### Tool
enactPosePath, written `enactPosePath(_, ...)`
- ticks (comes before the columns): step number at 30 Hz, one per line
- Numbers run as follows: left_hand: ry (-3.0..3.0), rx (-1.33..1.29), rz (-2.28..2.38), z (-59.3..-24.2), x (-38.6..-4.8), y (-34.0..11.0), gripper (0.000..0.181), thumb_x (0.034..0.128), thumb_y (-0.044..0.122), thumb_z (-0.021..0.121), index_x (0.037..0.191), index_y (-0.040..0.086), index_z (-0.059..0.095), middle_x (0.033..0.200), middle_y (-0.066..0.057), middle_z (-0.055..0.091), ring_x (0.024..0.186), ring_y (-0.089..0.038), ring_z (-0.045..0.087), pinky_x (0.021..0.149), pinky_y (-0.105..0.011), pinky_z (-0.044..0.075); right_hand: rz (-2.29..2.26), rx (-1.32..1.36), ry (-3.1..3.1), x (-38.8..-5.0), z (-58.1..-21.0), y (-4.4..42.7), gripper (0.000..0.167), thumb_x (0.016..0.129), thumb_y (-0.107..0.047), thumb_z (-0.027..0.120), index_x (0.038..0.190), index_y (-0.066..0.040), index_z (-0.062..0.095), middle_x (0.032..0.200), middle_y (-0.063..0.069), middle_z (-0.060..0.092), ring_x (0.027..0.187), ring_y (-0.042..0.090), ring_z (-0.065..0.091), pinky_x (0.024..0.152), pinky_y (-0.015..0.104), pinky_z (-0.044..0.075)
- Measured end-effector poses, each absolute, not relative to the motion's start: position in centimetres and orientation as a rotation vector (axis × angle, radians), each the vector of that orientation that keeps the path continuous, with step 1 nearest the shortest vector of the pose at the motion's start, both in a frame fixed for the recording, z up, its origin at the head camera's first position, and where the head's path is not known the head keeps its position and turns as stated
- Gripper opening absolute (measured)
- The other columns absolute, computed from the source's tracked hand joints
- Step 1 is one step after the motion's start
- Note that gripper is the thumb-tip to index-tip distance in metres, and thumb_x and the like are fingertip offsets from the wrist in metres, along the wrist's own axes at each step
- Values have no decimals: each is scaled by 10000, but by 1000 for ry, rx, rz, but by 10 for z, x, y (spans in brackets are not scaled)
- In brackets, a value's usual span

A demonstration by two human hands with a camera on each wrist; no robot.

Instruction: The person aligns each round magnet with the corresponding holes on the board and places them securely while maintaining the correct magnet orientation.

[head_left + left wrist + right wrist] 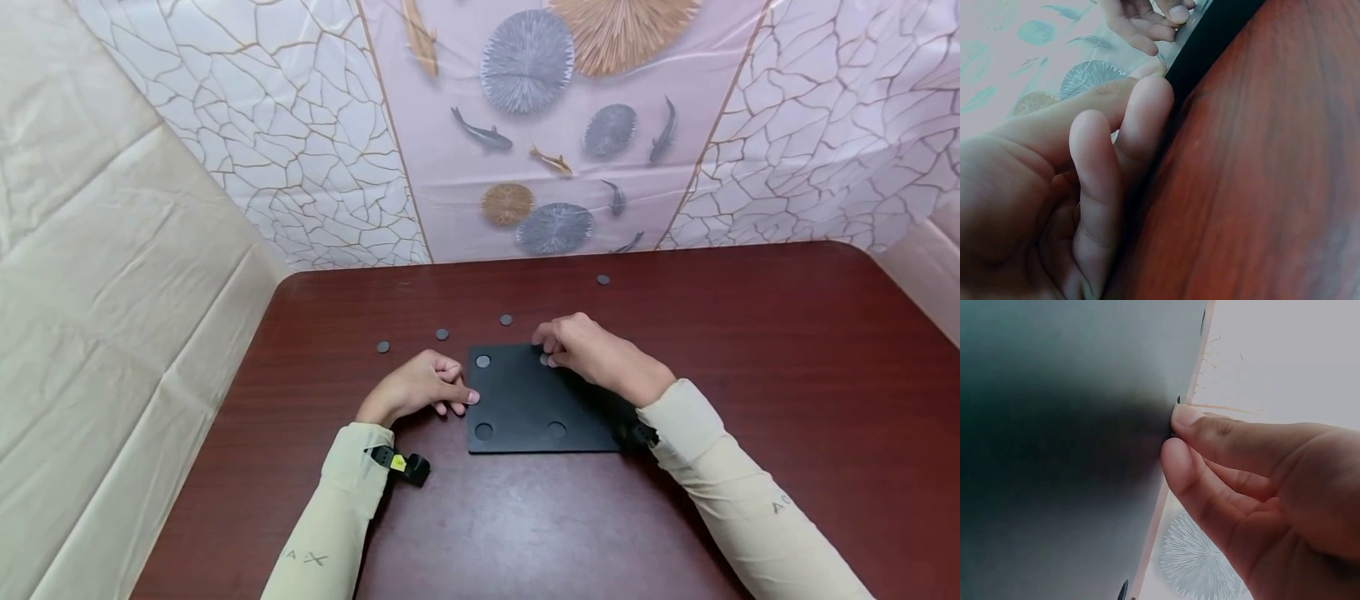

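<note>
A flat black board [517, 400] with round recesses lies on the table; the right forearm hides its right part. My left hand [423, 385] is at its left edge, thumb on top and the other fingers curled beside the rim, holding it. A grey disc [483, 362] sits in the upper left recess. At the board's far side my right hand [600, 354] pinches another small grey disc [544, 359] between thumb and finger at a recess. Fingertips [1179, 459] meet the board surface in the right wrist view, mostly covering that disc. Two near recesses [557, 430] hold no disc.
Beyond the board, several loose grey discs [506, 320] lie spread over the dark red wooden table [337, 517], one disc [603, 280] close to the far edge. A patterned cloth [300, 125] hangs behind, and a plain beige cloth [112, 275] stands at the left.
</note>
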State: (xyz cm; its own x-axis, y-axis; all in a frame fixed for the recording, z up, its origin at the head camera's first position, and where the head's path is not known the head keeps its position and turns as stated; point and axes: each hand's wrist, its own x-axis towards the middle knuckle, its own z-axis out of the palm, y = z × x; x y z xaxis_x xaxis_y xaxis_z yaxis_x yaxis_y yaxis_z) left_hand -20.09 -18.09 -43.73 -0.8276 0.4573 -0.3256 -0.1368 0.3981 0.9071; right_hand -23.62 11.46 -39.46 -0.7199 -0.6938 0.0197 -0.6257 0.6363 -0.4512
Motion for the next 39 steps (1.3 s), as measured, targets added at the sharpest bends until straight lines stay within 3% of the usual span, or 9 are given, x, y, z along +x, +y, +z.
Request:
enactPosePath(10, 2112, 266, 1460, -440, -199, -182, 640, 918, 99, 818, 645, 170, 243, 842, -101, 771, 756, -184, 764, 583, -230, 521, -649, -1064, 2721, -234, -396, 115, 263, 909, 76, 777, 1165, 61, 721, 987, 149, 696, 894, 247, 691, 794, 369, 614)
enactPosePath(18, 2121, 262, 1447, -439, -200, -182, 649, 908, 132, 847, 638, 164, 257, 796, -120, 750, 754, -199, 765, 587, -232, 532, -748, -1034, 2743, -238, -387, 129, 220, 920, 101, 742, 1137, 72, 716, 985, 173, 736, 919, 293, 728, 819, 430, 614)
enactPosePath(27, 2128, 260, 1435, -435, -202, -184, 654, 912, 136, 846, 634, 173, 255, 863, -110, 771, 758, -192, 766, 596, -233, 544, -836, -894, 2816, -243, -371, 141, 184, 991, -49, 732, 1158, 27, 737, 998, 126, 753, 927, 272, 717, 831, 464, 592)
enactPosePath(39, 2116, 249, 1432, -435, -201, -181, 657, 915, 112, 837, 639, 175, 245, 873, -117, 772, 757, -178, 764, 588, -220, 535, -1015, -800, 2875, -244, -372, 143, 180, 1026, -104, 703, 1176, -10, 732, 1098, 146, 722, 998, 291, 686, 896, 490, 554)
